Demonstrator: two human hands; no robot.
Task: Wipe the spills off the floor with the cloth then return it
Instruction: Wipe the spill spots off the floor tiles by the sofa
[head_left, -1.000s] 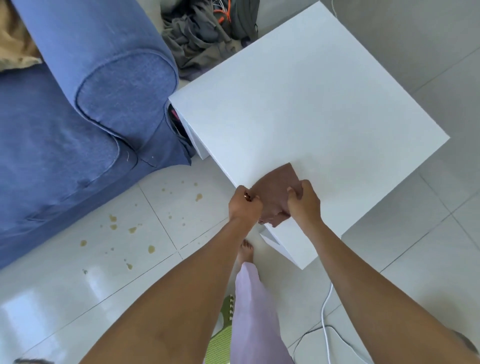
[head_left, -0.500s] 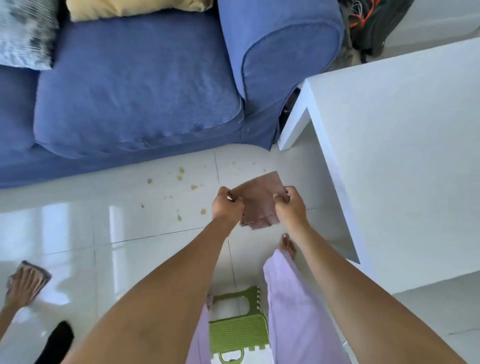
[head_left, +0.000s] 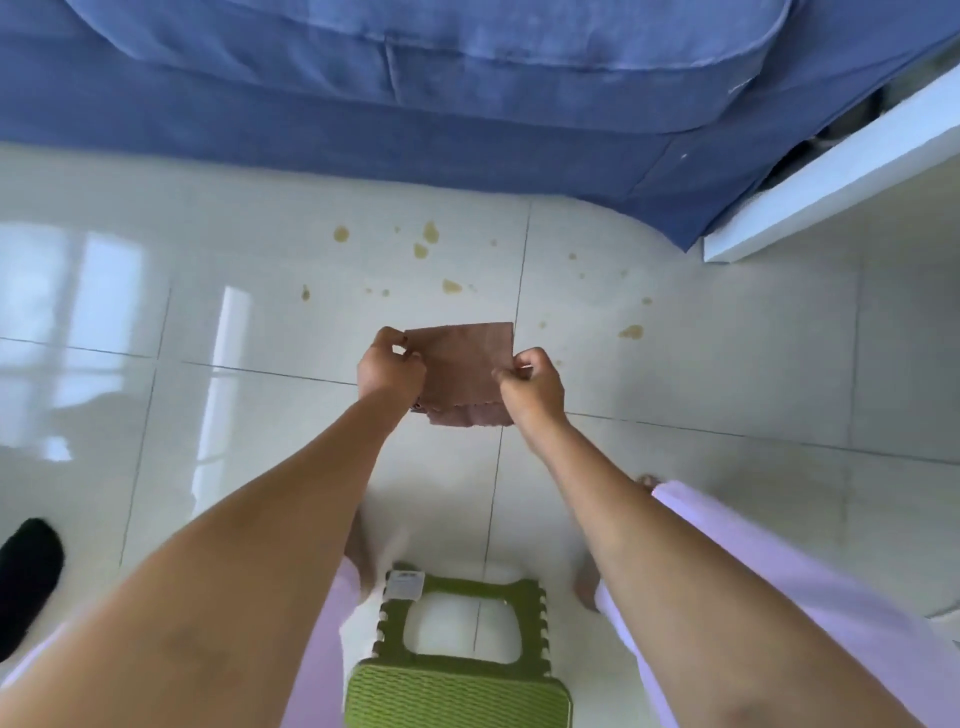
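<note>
A folded brown cloth (head_left: 462, 364) is held flat in the air above the white tiled floor (head_left: 727, 395). My left hand (head_left: 389, 366) grips its left edge and my right hand (head_left: 532, 384) pinches its right edge. Several yellow-brown spill spots (head_left: 451, 286) dot the tiles just beyond the cloth, between it and the sofa. More drops (head_left: 631, 331) lie to the right of the cloth.
A blue sofa (head_left: 415, 104) fills the top of the view. The corner of a white table (head_left: 831, 187) juts in at the upper right. A green plastic stool (head_left: 457, 660) stands between my legs. A dark object (head_left: 26, 566) lies at the left edge.
Both hands have carried the cloth off the white table and over the floor. The view has swung left and down, so the spills now lie directly ahead of the cloth.
</note>
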